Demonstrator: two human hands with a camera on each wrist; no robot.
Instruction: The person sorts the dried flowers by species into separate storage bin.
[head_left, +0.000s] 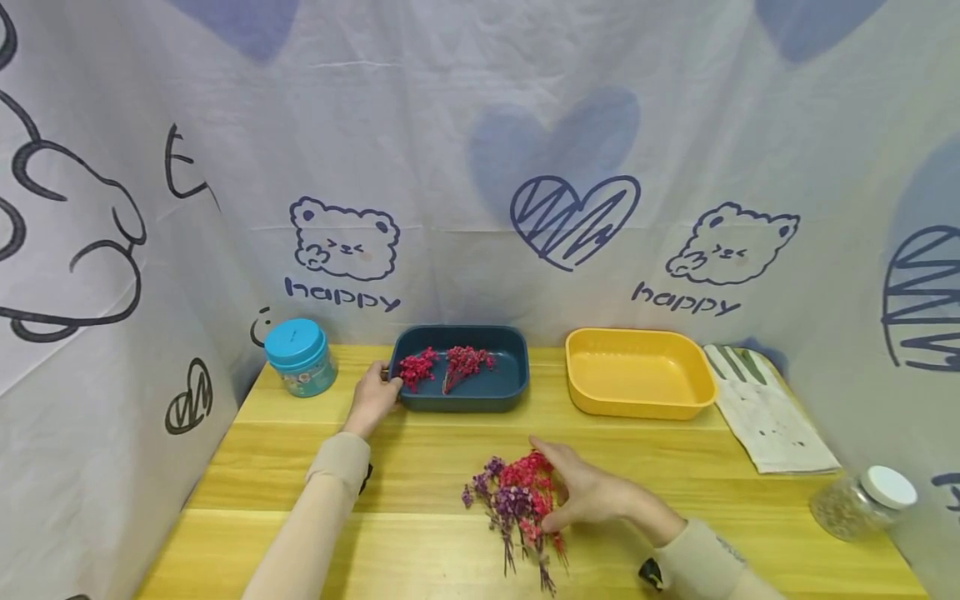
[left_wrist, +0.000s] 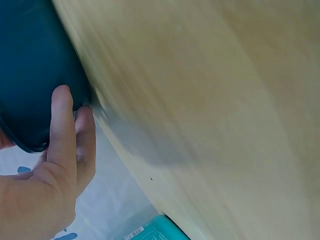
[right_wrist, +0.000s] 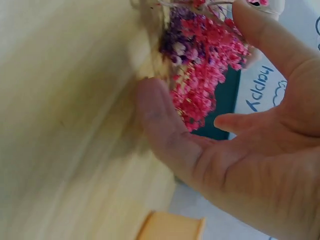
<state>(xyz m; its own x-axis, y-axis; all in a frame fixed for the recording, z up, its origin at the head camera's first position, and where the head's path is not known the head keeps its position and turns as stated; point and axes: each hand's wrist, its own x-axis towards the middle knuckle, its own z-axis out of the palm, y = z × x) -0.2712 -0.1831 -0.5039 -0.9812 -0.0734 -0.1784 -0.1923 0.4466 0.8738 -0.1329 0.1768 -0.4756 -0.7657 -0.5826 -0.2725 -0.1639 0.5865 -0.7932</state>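
Observation:
At the end of a dark teal tray (head_left: 465, 404), my left hand (head_left: 375, 396) grips the wall, fingers along its outside in the left wrist view (left_wrist: 55, 150). Two small bunches of red dried flowers (head_left: 467, 360) lie in that tray. On the table, nearer to me, purple dried flowers (head_left: 513, 502) lie beside pinkish-red dried flowers (head_left: 528, 475), stems pointing toward me. My right hand (head_left: 592, 492) is at the right side of the red ones, thumb and fingers spread wide. From the right wrist, the red blossoms (right_wrist: 200, 80) show between thumb and fingers.
A yellow tray (head_left: 641, 408) stands right of the teal one, with white gloves (head_left: 772, 425) beside it. At the left is a jar with a blue lid (head_left: 300, 358). A clear jar with a white lid (head_left: 862, 504) sits at the right edge. Printed curtains surround the wooden table (head_left: 420, 475).

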